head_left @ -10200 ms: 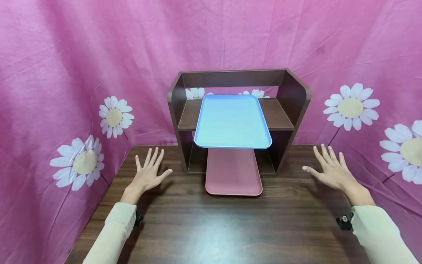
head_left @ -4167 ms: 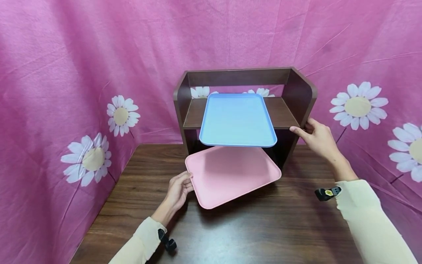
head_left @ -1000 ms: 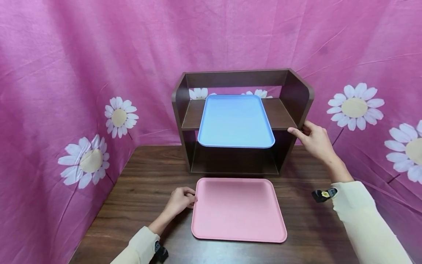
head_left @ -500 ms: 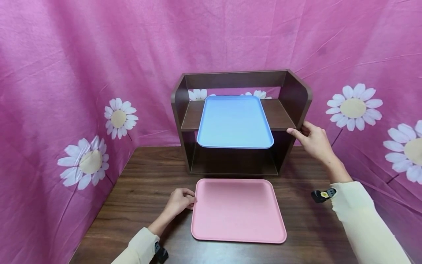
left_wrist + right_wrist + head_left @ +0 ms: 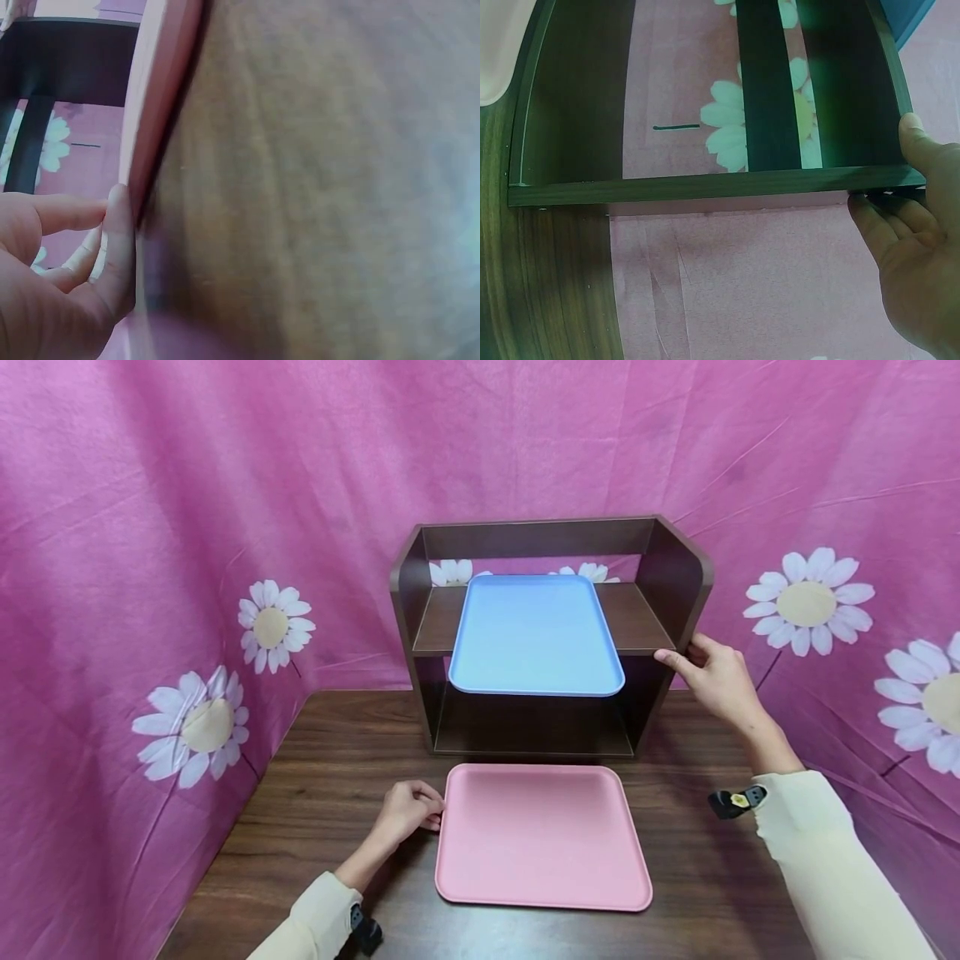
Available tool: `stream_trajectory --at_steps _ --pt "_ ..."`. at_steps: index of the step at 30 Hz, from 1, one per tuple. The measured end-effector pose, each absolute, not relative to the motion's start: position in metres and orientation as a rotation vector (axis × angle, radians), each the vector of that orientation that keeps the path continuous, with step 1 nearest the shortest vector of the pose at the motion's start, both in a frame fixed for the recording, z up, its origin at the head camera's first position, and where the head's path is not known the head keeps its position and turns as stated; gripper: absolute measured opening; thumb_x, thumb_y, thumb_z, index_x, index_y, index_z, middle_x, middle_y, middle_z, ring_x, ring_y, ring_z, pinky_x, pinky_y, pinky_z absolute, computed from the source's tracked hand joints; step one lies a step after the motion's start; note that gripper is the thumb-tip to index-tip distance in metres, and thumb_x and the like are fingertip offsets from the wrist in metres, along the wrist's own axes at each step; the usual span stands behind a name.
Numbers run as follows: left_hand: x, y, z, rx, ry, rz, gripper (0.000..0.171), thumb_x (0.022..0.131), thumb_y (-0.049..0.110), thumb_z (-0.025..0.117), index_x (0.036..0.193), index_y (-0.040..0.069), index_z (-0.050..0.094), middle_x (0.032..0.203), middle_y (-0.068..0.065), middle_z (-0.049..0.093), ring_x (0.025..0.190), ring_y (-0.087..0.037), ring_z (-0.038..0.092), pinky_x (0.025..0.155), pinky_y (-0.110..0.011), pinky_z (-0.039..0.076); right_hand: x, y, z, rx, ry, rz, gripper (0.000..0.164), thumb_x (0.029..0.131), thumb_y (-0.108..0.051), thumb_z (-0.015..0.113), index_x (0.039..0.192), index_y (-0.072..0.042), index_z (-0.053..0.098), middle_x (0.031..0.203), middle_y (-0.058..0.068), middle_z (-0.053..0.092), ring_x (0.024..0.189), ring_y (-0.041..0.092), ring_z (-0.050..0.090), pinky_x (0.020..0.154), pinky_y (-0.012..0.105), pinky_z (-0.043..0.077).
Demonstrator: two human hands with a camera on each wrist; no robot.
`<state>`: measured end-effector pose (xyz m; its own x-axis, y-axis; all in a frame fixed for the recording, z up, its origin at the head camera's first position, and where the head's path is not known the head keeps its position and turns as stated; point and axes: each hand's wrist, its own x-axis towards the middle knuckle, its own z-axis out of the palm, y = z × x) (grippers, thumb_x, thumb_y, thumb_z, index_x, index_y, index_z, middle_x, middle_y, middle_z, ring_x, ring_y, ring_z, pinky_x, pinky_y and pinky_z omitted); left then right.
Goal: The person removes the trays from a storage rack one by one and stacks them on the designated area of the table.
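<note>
A pink tray lies flat on the table in front of a dark brown two-tier shelf. My left hand is at the tray's left rim, its loosely bent fingertips right beside the edge. In the left wrist view, the thumb and index finger come close together near the rim, with no tray edge visible between them. On the upper tier sits a blue tray, jutting forward past the board. My right hand grips the shelf's right side, thumb in front at the middle board and fingers around the outer face.
The wooden table carries the shelf near its back edge. Behind it hangs a pink curtain with white daisies. The lower tier opens toward the pink tray.
The pink tray has come out of the lower tier, turned, and been laid on the table by my left hand, whose fingers have just eased off its rim. My right hand took hold of the shelf.
</note>
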<state>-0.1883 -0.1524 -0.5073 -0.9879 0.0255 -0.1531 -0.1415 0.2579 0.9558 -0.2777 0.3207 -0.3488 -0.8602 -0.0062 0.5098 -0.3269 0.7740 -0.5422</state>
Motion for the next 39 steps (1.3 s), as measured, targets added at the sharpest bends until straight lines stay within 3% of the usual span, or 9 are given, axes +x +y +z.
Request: stream_trajectory --at_steps 10,17,24,29,35,39 --pt "-0.196 -0.148 -0.478 -0.094 2.327 1.944 0.016 0.095 -0.006 0.064 0.102 -0.018 0.072 0.084 -0.025 0.076 0.062 -0.014 0.069 0.062 -0.031 0.066 -0.278 0.318 -0.349 0.246 -2.467 0.895 0.033 0.099 -0.033 0.078 0.106 -0.001 0.071 0.091 0.021 0.076 0.067 0.001 0.049 0.058 0.015 0.037" --pt "-0.197 -0.139 -0.453 -0.050 2.280 2.001 0.018 0.098 -0.003 0.064 0.108 -0.014 0.072 0.085 -0.019 0.078 0.067 -0.016 0.072 0.072 -0.041 0.068 -0.279 0.318 -0.350 0.243 -2.463 0.906 0.034 0.099 -0.033 0.078 0.110 -0.001 0.071 0.099 0.025 0.078 0.070 -0.003 0.050 0.059 0.012 0.038" --pt "-0.199 -0.125 -0.429 0.035 2.181 2.063 0.021 0.100 0.004 0.063 0.112 -0.012 0.070 0.086 -0.012 0.079 0.070 -0.014 0.075 0.073 -0.033 0.068 -0.279 0.318 -0.351 0.244 -2.464 0.904 0.034 0.099 -0.034 0.078 0.109 -0.001 0.071 0.096 0.025 0.077 0.069 0.000 0.049 0.058 0.013 0.037" --pt "-0.198 -0.114 -0.409 0.112 2.082 2.121 0.028 0.102 0.010 0.067 0.120 -0.012 0.066 0.091 -0.012 0.080 0.079 -0.015 0.078 0.085 -0.040 0.068 -0.278 0.318 -0.348 0.243 -2.467 0.912 0.036 0.098 -0.035 0.079 0.109 -0.001 0.071 0.097 0.026 0.077 0.069 -0.001 0.049 0.058 0.014 0.038" --pt "-0.196 -0.100 -0.389 0.214 1.946 2.229 0.029 0.102 0.008 0.067 0.124 -0.009 0.064 0.106 -0.021 0.080 0.091 -0.021 0.080 0.092 -0.043 0.066 -0.276 0.320 -0.345 0.220 -2.487 0.925 0.037 0.097 -0.036 0.080 0.109 -0.002 0.072 0.097 0.024 0.076 0.069 -0.003 0.050 0.057 0.014 0.039" --pt "-0.195 -0.091 -0.380 0.245 1.928 2.255 0.031 0.103 0.010 0.066 0.128 -0.007 0.062 0.120 -0.030 0.075 0.101 -0.030 0.080 0.092 -0.042 0.066 -0.278 0.321 -0.345 0.211 -2.517 0.945 0.045 0.098 -0.040 0.077 0.119 -0.002 0.068 0.113 0.027 0.076 0.078 -0.018 0.049 0.066 0.008 0.040"
